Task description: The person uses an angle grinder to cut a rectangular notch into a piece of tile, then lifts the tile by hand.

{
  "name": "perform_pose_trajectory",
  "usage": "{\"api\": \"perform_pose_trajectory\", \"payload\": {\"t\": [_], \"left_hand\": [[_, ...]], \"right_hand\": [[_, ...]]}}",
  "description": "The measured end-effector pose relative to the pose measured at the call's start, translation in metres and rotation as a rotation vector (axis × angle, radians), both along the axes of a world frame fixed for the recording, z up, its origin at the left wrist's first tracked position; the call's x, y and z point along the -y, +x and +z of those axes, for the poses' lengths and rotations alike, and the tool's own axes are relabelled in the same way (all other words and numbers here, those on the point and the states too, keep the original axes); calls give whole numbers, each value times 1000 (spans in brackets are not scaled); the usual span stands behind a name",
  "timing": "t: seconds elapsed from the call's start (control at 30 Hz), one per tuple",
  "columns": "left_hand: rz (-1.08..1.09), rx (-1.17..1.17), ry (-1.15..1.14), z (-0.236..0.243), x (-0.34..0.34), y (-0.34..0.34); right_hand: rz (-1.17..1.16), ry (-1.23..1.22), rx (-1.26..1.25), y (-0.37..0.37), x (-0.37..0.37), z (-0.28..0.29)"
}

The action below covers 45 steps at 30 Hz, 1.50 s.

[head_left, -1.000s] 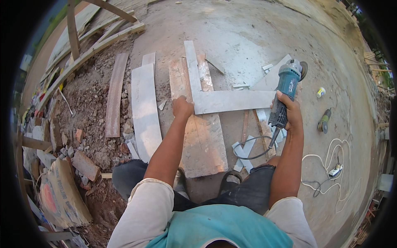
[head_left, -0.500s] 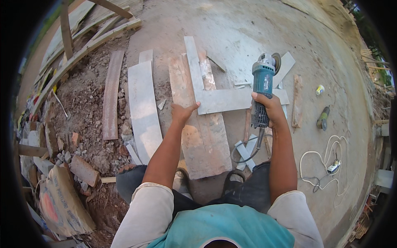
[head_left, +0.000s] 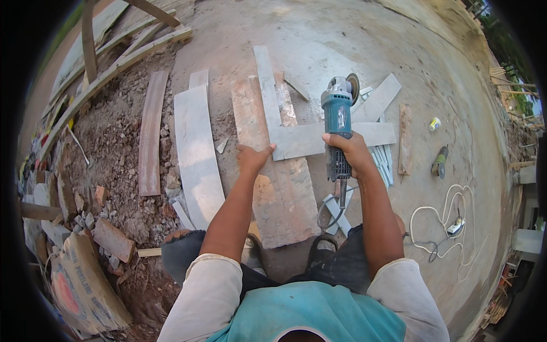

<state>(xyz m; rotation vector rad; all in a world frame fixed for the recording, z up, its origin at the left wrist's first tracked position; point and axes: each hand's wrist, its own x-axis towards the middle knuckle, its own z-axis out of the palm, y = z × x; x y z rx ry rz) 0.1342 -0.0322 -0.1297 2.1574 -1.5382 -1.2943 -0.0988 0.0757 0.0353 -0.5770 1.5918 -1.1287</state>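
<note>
My right hand (head_left: 354,151) is closed around the body of a teal and black angle grinder (head_left: 337,115). The grinder is held upright in view, its disc (head_left: 354,89) at the far end and its cord trailing down toward my feet. Under it lies a grey tile strip (head_left: 302,139), running left to right. Its left end meets a longer upright strip (head_left: 265,77), forming an L. My left hand (head_left: 253,158) rests at that corner with thumb and fingers apart, the thumb touching the tile's edge. Both strips lie on a worn, reddish-brown board (head_left: 285,211).
Pale long panels (head_left: 196,148) and a brown plank (head_left: 152,134) lie to the left, beside rubble and a paper sack (head_left: 85,285). At right are a second grinder (head_left: 439,162), a small white container (head_left: 434,123), and a coiled white cable (head_left: 419,228) with a socket block.
My right hand has moved left with the grinder, so its disc now stands over the tile strip's right half. My left hand stays at the corner.
</note>
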Motion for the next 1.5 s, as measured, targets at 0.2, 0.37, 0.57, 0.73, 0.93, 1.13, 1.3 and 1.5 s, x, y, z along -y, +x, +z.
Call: {"api": "perform_pose_trajectory", "payload": {"t": [0.2,0.37,0.57,0.73,0.93,1.13,1.3,1.5], "left_hand": [[-15,-36,-68,-3,0,-1],[55,-4,-61,3,-4,-2],[28,39,-108,-3,-4,-2],[81,167,-60,3,-7,-9],[124,178,-46,-2,-4,-5],[109,177,22,-1,2,-9],[67,187,23,-25,12,8],[54,139,-18,-24,7,2]], "right_hand": [[-78,-42,11,-26,-17,10],[-94,-57,-30,-39,-32,8],[-38,-40,-20,-26,-32,7],[30,-24,-38,0,-24,2],[109,18,-88,39,-10,-10],[203,40,-83,71,-3,-40],[256,125,-155,94,12,-77],[285,192,-191,94,9,-77]]}}
